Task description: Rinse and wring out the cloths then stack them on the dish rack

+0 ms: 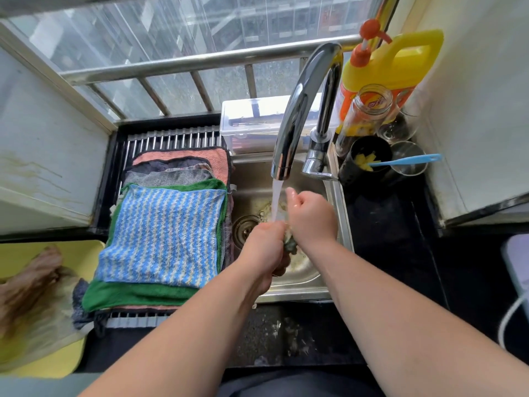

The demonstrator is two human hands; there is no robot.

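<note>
Over the steel sink (340, 213), my left hand (264, 245) and my right hand (310, 217) both grip a small dark greenish cloth (289, 244), bunched between them and mostly hidden. Water runs from the chrome faucet (300, 110) onto my hands. Left of the sink, the dish rack (171, 137) carries a stack of folded cloths. A blue-and-white striped cloth (163, 236) lies on top, over a green cloth (134, 295); grey, dark and pink cloths (220, 164) show behind.
A yellow tray (86, 253) with brownish wet cloths sits at the far left. A clear plastic box (252, 121) stands behind the sink. A yellow detergent jug (400, 61), jars, glasses and a blue brush (409, 160) crowd the right counter. Window bars run behind.
</note>
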